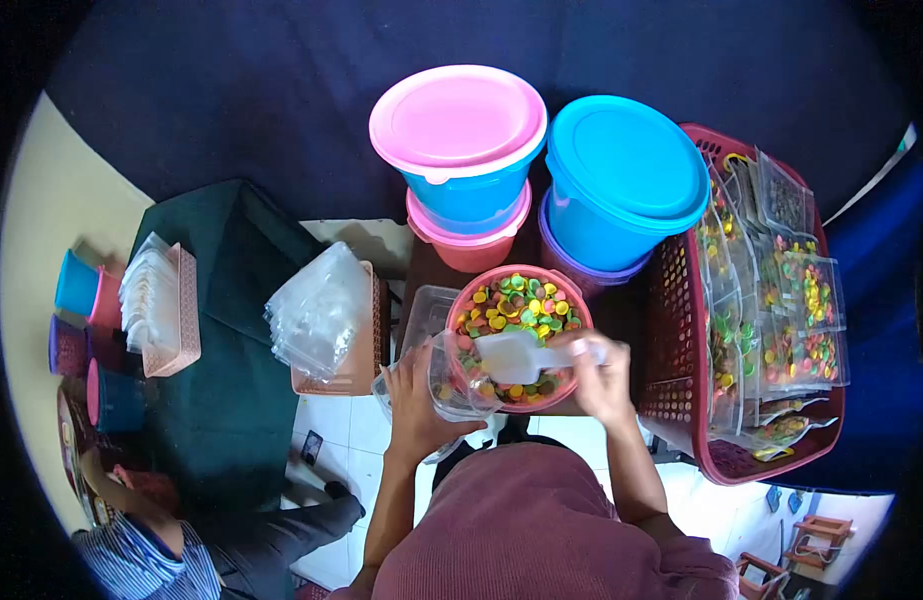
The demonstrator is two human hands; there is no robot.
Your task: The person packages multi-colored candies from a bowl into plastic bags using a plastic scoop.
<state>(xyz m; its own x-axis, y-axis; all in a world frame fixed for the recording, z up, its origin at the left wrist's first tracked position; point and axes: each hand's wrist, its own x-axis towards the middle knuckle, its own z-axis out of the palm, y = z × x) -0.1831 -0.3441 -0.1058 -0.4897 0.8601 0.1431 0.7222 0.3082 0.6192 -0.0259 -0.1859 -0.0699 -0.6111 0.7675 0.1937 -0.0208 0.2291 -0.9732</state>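
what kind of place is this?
Likely a small home or shop snack-packing spot: a bowl of colourful candies, a red basket of filled packets, and stacks of empty plastic bags.

Glossy smooth plastic is seen in the round pink-lidded blue tub (459, 150); the perforated red plastic basket (671, 330) looks matt.

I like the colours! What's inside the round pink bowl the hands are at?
The pink bowl holds small round candies in yellow, green, orange and pink. The white scoop in the right hand covers some; the bottom is hidden.
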